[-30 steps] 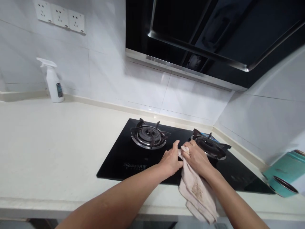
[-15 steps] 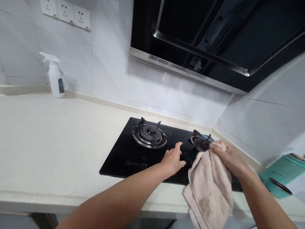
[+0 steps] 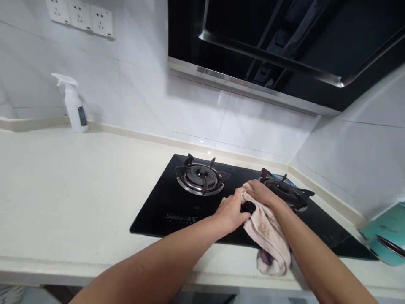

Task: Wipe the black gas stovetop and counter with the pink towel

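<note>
A pinkish cloth with brown stains is bunched over the middle of the black gas stove, its lower end hanging onto the counter's front strip. My right hand is closed on the cloth's upper part and presses it down behind a round black knob. At the knob's left, my left hand curls its fingers onto the cloth's edge, with the thumb by the knob; the fingertips are partly hidden. The left burner stands beyond my left hand. The right burner is behind my right forearm.
A white spray bottle stands against the wall at the left of the pale counter. Turquoise containers sit at the right edge. The black range hood overhangs the stove. Sockets are on the wall.
My right hand has brought the cloth left and down onto the stove beside the knob. My left hand has stayed near the knob and now meets the cloth.
</note>
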{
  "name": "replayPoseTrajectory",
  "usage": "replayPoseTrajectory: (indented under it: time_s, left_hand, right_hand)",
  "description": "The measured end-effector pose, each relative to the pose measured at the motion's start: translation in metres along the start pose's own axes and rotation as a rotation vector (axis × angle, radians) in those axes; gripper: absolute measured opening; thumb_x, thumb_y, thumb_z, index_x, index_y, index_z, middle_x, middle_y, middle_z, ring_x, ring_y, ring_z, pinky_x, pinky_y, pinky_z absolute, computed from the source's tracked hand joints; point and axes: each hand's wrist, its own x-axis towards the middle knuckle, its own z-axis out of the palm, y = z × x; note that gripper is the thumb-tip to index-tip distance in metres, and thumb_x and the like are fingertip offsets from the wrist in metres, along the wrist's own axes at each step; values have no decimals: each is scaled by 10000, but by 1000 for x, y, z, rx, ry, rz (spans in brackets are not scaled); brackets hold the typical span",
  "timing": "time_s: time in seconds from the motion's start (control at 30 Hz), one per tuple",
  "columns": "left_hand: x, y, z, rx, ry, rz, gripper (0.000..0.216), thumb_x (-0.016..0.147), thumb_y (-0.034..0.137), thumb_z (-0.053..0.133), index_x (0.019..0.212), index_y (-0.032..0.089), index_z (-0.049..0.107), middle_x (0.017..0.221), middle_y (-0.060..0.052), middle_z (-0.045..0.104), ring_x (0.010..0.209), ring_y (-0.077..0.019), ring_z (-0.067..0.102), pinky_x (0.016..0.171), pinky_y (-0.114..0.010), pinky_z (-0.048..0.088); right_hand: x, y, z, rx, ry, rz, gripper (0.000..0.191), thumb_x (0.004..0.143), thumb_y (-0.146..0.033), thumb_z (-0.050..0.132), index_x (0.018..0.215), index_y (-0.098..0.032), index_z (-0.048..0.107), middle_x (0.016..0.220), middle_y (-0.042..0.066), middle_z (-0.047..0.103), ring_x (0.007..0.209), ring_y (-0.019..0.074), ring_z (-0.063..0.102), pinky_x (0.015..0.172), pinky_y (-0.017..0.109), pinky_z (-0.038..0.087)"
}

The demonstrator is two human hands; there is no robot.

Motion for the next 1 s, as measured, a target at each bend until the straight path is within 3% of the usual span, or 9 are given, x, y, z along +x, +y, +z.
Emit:
replayPoseTrajectory:
  time_s: [0.17, 0.3, 0.4, 0.53, 0.63, 0.7, 0.77, 0.9, 1.0]
  left_hand:
    - [1, -2, 0, -2, 0, -10, 678, 780, 227, 716, 1378, 270, 399, 1178, -29, 688, 1102, -242, 662, 982, -397, 507]
    - [1, -1, -1, -5, -13, -11, 711, 772, 213, 724, 1398, 252, 389, 1186, -36, 698, 1115, -253, 664, 1006, -412, 499]
    - [1, 0, -1, 5, -21, -18, 713, 776, 206, 718, 1407, 243, 387, 1198, -44, 700, 1120, -258, 666, 1010, -415, 496]
    - [2, -1, 1, 4, -18, -17, 705, 780, 219, 724, 1401, 250, 392, 1205, -39, 700, 1143, -262, 655, 1029, -425, 481]
    - [2, -3, 3, 9, -14, -12, 681, 792, 236, 723, 1393, 247, 404, 1183, -37, 703, 1137, -268, 655, 1036, -443, 469]
    - [2, -3, 3, 10, -17, -16, 675, 800, 256, 719, 1397, 257, 402, 1184, -35, 697, 1138, -271, 652, 1041, -453, 460]
    - [1, -2, 3, 9, -25, -21, 676, 802, 263, 712, 1401, 263, 398, 1194, -36, 688, 1141, -270, 647, 1044, -458, 451]
    - [-1, 2, 0, 7, -31, -26, 665, 796, 229, 691, 1397, 251, 407, 1207, -45, 676, 1149, -261, 631, 1041, -451, 443]
    - [-1, 4, -1, 4, -42, -25, 668, 797, 226, 695, 1402, 236, 414, 1198, -50, 677, 1148, -265, 628, 1038, -449, 441]
  right_hand:
    - [-17, -17, -6, -107, -89, 48, 229, 984, -270, 490, 987, -162, 691, 1055, 111, 626, 968, 209, 592, 841, 315, 415]
    - [-36, -24, -18, -160, -109, 14, 275, 1025, -294, 436, 1006, -194, 691, 1090, 89, 653, 1078, 251, 582, 1045, 493, 317]
    - [-48, -24, -23, -172, -115, -3, 277, 1029, -296, 429, 1028, -210, 692, 1092, 85, 678, 1095, 261, 585, 1094, 564, 242]
    - [-63, -26, -28, -157, -92, -10, 246, 1006, -291, 461, 974, -201, 688, 1067, 88, 694, 1114, 258, 595, 1098, 490, 272]
    - [-66, -25, -40, -122, -55, 23, 241, 1002, -329, 469, 917, -218, 666, 979, 55, 709, 990, 212, 637, 942, 344, 393]
    - [-60, -19, -57, -115, 12, 115, 330, 1032, -383, 388, 929, -209, 648, 912, 77, 705, 854, 213, 644, 767, 314, 412]
    - [-48, -11, -81, -126, 104, 228, 414, 1052, -411, 295, 984, -182, 633, 891, 122, 697, 796, 240, 634, 692, 329, 384]
    - [-14, 2, -144, -134, 321, 419, 452, 1053, -455, 289, 1063, -139, 612, 942, 176, 679, 881, 290, 634, 731, 364, 367]
    - [12, 7, -190, -124, 514, 545, 522, 1068, -450, 219, 1236, -63, 527, 1102, 257, 633, 1025, 326, 609, 795, 398, 365]
